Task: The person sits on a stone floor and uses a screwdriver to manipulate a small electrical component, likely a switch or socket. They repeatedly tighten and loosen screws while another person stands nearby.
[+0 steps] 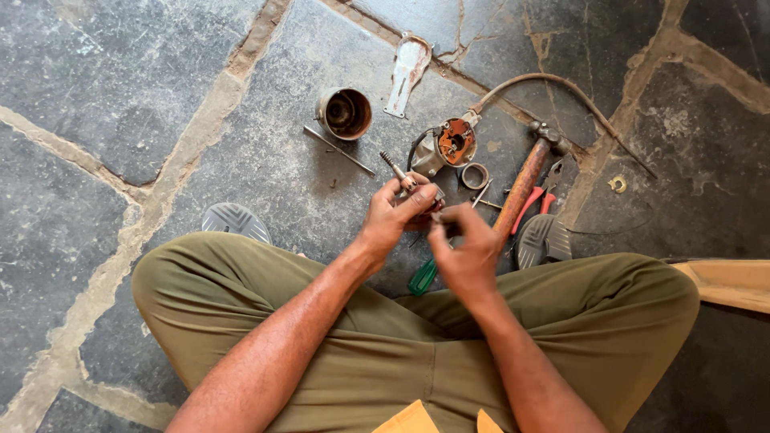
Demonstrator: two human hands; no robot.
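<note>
Left hand point(393, 215) is closed around a small metal shaft point(396, 171), whose threaded end sticks up past the thumb. Right hand point(467, 250) meets it, fingertips pinched on a small part at the shaft's lower end (part too small to identify). Both hands are held above the stone floor point(120, 96), between the knees.

Just beyond the hands: a motor housing with an orange end plate point(451, 144), a small ring point(475, 176), a thin rod point(338, 150). Farther out, a metal cup point(344, 113) and a flat bracket point(407, 72). Right of the hands: a wooden-handled hammer point(525, 183) and red-handled pliers point(536, 205). Under the right hand, a green screwdriver handle point(423, 277).
</note>
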